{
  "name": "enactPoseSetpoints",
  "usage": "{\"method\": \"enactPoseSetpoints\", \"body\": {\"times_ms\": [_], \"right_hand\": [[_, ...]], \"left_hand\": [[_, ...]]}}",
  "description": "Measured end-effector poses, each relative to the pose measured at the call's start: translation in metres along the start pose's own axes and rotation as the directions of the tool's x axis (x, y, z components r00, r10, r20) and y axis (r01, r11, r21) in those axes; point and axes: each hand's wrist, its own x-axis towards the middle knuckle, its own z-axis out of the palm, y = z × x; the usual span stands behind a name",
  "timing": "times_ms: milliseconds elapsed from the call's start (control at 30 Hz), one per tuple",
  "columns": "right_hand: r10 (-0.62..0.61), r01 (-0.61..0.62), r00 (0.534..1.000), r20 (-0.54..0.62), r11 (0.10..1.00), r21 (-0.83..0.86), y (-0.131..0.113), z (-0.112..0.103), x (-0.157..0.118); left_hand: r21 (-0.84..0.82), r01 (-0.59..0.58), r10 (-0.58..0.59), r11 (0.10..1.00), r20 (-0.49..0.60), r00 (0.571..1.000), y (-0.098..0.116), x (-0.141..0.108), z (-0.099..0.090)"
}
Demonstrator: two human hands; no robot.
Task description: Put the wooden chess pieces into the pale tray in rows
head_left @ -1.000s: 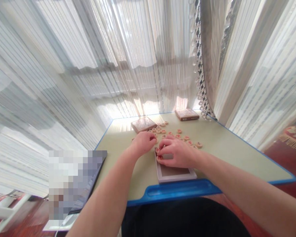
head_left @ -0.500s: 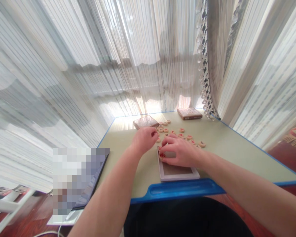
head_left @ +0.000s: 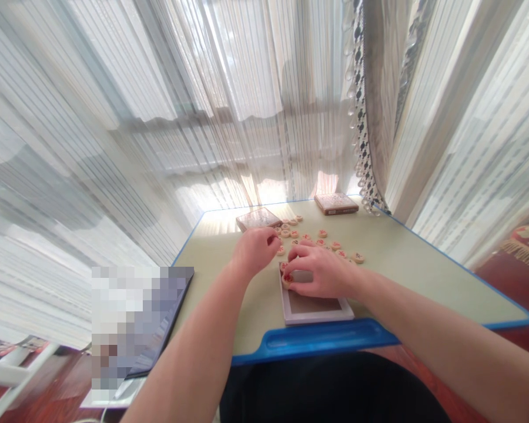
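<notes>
My right hand (head_left: 321,271) reaches over a shallow open box (head_left: 320,318) with a pale rim and brown bottom. Its thumb and fingers are closed on a round wooden xiangqi piece (head_left: 286,282) with red marking, at the box's left side. Just behind that, another xiangqi piece (head_left: 284,267) rests in the box's far left corner. My left hand (head_left: 254,251) hovers by the loose pieces with its fingers curled in; whether anything is inside them is hidden. Beyond both hands, several xiangqi pieces (head_left: 320,242) with red or dark characters lie scattered on the table, partly covered by my fingers.
The pale table (head_left: 405,267) has a blue edge and a blue tray groove (head_left: 330,339) at its front. Two flat printed boxes, one at back left (head_left: 258,218) and one at back right (head_left: 336,203), lie near the curtains (head_left: 247,141). A dark-edged screen (head_left: 170,320), partly blurred out, stands at left.
The piece in my right hand has shifted slightly down and settled against the box's left side. My left hand stays almost still, and the whole view has moved a little.
</notes>
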Motion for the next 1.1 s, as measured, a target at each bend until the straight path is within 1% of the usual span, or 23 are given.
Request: {"method": "enactPoseSetpoints", "body": {"times_ms": [100,133,167,200,233,267,333,367,400,433,467,533,633,700,767,867,933,1033,1100], "right_hand": [[0.014,-0.014,1.0,-0.008,1.0,0.02,0.007,-0.005,0.002],[0.058,-0.058,0.998,-0.026,0.998,0.008,0.012,-0.008,0.003],[0.128,-0.129,0.99,-0.051,0.992,-0.014,0.019,-0.011,0.003],[0.237,-0.242,0.967,-0.096,0.969,-0.05,0.028,-0.014,0.004],[0.377,-0.393,0.913,-0.154,0.915,-0.09,0.038,-0.017,0.004],[0.498,-0.522,0.847,-0.184,0.845,-0.118,0.048,-0.019,0.003],[0.663,-0.678,0.735,-0.143,0.718,-0.154,0.066,-0.022,0.001],[0.73,-0.736,0.675,-0.109,0.655,-0.171,0.073,-0.022,-0.001],[0.771,-0.766,0.633,-0.068,0.612,-0.195,0.078,-0.021,-0.002],[0.799,-0.786,0.601,-0.037,0.581,-0.213,0.081,-0.02,-0.003],[0.814,-0.795,0.58,-0.014,0.563,-0.226,0.083,-0.019,-0.004],[0.825,-0.802,0.565,0.01,0.552,-0.229,0.082,-0.018,-0.004],[0.829,-0.812,0.558,0.026,0.553,-0.189,0.078,-0.018,-0.002],[0.818,-0.805,0.574,0.027,0.57,-0.166,0.076,-0.018,-0.001],[0.796,-0.784,0.604,0.034,0.602,-0.152,0.074,-0.017,0.0],[0.766,-0.752,0.638,0.073,0.641,-0.151,0.071,-0.016,0.002],[0.757,-0.741,0.646,0.099,0.653,-0.157,0.069,-0.015,0.004],[0.745,-0.727,0.657,0.115,0.667,-0.163,0.066,-0.014,0.007],[0.744,-0.726,0.658,0.117,0.668,-0.161,0.067,-0.013,0.007]], "left_hand": [[0.009,0.0,0.0,1.0,-0.007,1.0,-0.001,0.001,-0.001],[0.012,0.004,-0.003,1.0,-0.005,1.0,-0.001,0.001,-0.001],[0.015,0.009,-0.009,1.0,0.0,1.0,-0.001,0.001,-0.001],[0.019,0.013,-0.013,1.0,0.009,1.0,-0.001,0.001,-0.002],[0.025,0.016,-0.017,1.0,0.019,1.0,-0.002,0.002,-0.001],[0.031,0.015,-0.016,0.999,0.028,0.999,-0.003,0.002,-0.001],[0.047,0.011,-0.013,0.999,0.033,0.999,-0.005,0.002,0.001],[0.055,0.015,-0.017,0.998,0.031,0.999,-0.006,0.003,0.002],[0.063,0.029,-0.03,0.998,0.027,0.999,-0.008,0.003,0.004],[0.07,0.049,-0.051,0.996,0.029,0.998,-0.01,0.004,0.006],[0.074,0.072,-0.075,0.995,0.041,0.996,-0.012,0.004,0.008],[0.068,0.122,-0.127,0.99,0.089,0.988,-0.017,0.006,0.013],[0.027,0.177,-0.179,0.984,0.152,0.972,-0.02,0.007,0.018],[-0.024,0.2,-0.194,0.979,0.155,0.969,-0.019,0.008,0.02],[-0.098,0.235,-0.219,0.967,0.154,0.964,-0.017,0.008,0.021],[-0.24,0.337,-0.297,0.91,0.189,0.936,-0.012,0.007,0.021],[-0.353,0.379,-0.317,0.856,0.222,0.922,-0.011,0.007,0.022],[-0.491,0.389,-0.299,0.78,0.254,0.92,-0.01,0.008,0.024],[-0.525,0.387,-0.293,0.758,0.256,0.921,-0.01,0.008,0.026]]}}
